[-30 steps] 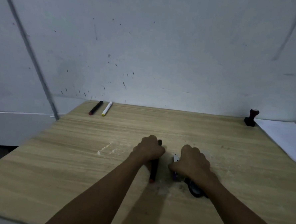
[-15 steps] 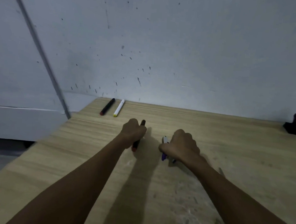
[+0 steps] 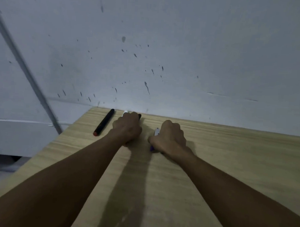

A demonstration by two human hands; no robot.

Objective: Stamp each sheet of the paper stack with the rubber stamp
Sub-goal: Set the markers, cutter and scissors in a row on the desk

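Note:
Neither the rubber stamp nor the paper stack appears in the head view now. My left hand point(image 3: 127, 127) is curled round a dark marker point(image 3: 139, 116) near the table's far left corner, only the marker's far tip showing past the knuckles. My right hand point(image 3: 170, 138) grips a white and purple pen point(image 3: 156, 132), whose ends stick out of the fist. Both fists rest low on the wooden table point(image 3: 230, 162).
A black marker with a red end point(image 3: 104, 122) lies at the far left corner. The tip of a white marker point(image 3: 125, 112) peeks out behind my left hand. A grey speckled wall stands right behind the table. The table's left edge drops to the floor.
Both hands have slid away from me toward the far left corner, carrying the marker and the pen. The view swung left, so the stamp and paper left the frame.

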